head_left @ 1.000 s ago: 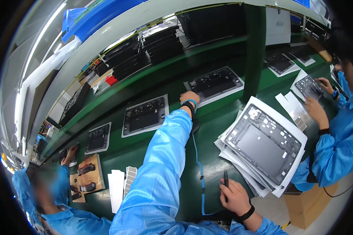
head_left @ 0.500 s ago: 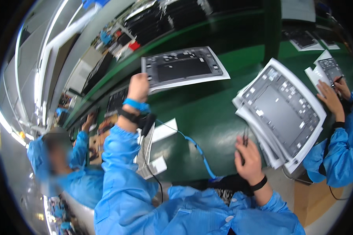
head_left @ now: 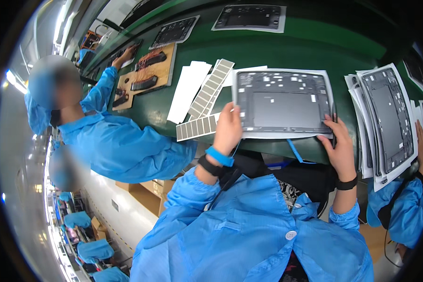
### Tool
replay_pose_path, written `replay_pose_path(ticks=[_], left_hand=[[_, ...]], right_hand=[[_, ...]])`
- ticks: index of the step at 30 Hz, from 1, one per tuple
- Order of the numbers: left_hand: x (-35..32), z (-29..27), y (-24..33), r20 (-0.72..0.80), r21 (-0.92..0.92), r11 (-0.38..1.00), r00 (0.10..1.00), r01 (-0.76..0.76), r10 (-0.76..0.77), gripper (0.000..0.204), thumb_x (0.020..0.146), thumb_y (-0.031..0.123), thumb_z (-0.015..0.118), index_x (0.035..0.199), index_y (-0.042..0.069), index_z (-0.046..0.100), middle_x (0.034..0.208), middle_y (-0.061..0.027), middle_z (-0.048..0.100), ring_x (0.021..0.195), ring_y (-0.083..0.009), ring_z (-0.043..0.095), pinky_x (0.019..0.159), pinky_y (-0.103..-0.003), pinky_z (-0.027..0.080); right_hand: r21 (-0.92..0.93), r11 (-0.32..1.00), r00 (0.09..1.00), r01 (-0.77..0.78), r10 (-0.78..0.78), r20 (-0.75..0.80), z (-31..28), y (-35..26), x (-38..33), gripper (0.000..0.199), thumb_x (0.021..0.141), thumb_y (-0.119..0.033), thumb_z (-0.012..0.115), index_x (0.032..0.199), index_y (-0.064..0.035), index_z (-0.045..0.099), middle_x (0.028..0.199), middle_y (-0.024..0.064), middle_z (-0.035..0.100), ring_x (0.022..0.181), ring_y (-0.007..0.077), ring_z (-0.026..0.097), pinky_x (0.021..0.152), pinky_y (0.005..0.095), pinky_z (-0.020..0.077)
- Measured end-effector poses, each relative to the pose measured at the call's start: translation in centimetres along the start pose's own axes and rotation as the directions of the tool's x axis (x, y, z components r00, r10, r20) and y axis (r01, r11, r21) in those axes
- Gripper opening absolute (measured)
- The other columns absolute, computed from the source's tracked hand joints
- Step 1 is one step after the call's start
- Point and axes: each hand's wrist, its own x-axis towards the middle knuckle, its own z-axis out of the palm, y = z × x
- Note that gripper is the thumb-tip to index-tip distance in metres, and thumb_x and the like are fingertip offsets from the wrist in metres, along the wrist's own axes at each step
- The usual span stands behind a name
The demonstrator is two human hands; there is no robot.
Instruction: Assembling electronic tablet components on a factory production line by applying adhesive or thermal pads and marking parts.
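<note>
A dark grey, tablet-like panel [head_left: 286,110] dotted with small white pieces lies on a white sheet in front of me. My left hand [head_left: 228,129] is closed on its lower left edge, thumb on top. At the lower right corner, my right hand [head_left: 339,145] pinches the panel's edge. Something thin and dark runs along that edge by the right fingers; what it is I cannot make out. A blue wrist strap [head_left: 220,156] circles my left wrist. Strips with grey rectangles [head_left: 211,89] lie left of the panel, one reaching to my left hand.
To the right stands a stack of similar panels [head_left: 385,117] with white sheets. Two more panels [head_left: 249,18] lie at the back of the green table [head_left: 315,49]. A wooden board [head_left: 167,70] with dark parts is at left. Co-workers sit on both sides, one hand [head_left: 422,145] beside the stack.
The panel held in my left hand at the far left has come in front of me. My right hand has moved onto its right edge. My view has swung leftward.
</note>
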Motion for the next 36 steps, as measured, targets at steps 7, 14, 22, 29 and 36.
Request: replay_pose_path(ticks=[7,14,22,29,36], left_hand=[[-7.3,-1.6,0.1,0.115,0.574,0.695,0.883,-0.432,0.454,0.032,0.088,0.014,0.064,0.113,-0.004,0.055,0.084,-0.0202,0.061,0.075,-0.0411,0.061,0.069,-0.049,0.05],[-13.4,-9.4,-8.4,0.863,0.267,0.906,0.499,-0.329,-0.074,0.021,0.088,0.013,0.062,0.108,0.006,0.062,0.098,-0.0155,0.064,0.088,-0.0374,0.064,0.076,-0.044,0.052],[-6.3,-6.3,-3.5,0.114,0.56,0.717,0.896,-0.415,0.429,0.046,0.086,0.026,0.069,0.129,0.012,0.06,0.14,-0.0239,0.044,0.129,-0.0462,0.042,0.105,-0.051,0.037],[-6.3,-4.6,-5.3,0.142,0.607,0.71,0.928,-0.357,0.346,0.055,0.087,0.04,0.067,0.136,0.02,0.056,0.148,-0.0255,0.034,0.136,-0.0495,0.03,0.108,-0.061,0.026],[-6.1,-4.4,-5.5,0.125,0.596,0.723,0.93,-0.35,0.347,0.054,0.086,0.042,0.068,0.135,0.021,0.058,0.147,-0.0246,0.035,0.136,-0.049,0.03,0.106,-0.062,0.029]], right_hand=[[-0.106,0.991,0.997,-0.081,0.081,0.004,-0.5,-0.1,0.6,0.034,0.082,-0.002,0.071,0.114,-0.0032,0.061,0.125,0.0163,0.062,0.123,0.036,0.054,0.099,0.0411,0.0457],[-0.132,0.989,0.998,-0.067,0.066,-0.008,0.4,0.0,1.1,0.032,0.084,-0.001,0.069,0.114,-0.0028,0.061,0.129,0.0144,0.061,0.13,0.0353,0.048,0.103,0.0414,0.0429],[-0.072,0.99,0.983,-0.124,0.113,-0.146,1.1,-2.3,0.2,0.032,0.096,-0.007,0.056,0.128,-0.0041,0.058,0.119,0.0128,0.065,0.119,0.0281,0.055,0.1,0.0363,0.0436],[0.627,0.705,0.942,-0.332,0.279,0.186,6.1,-11.0,3.8,0.044,0.104,-0.037,0.043,0.116,-0.002,0.067,0.082,0.0032,0.063,0.068,0.0052,0.051,0.061,0.0208,0.0412],[0.546,0.76,0.916,-0.351,0.159,0.368,16.7,-13.6,9.3,0.021,0.089,-0.019,0.064,0.086,0.0018,0.068,0.064,0.0032,0.063,0.058,0.0071,0.057,0.052,0.0244,0.0438]])
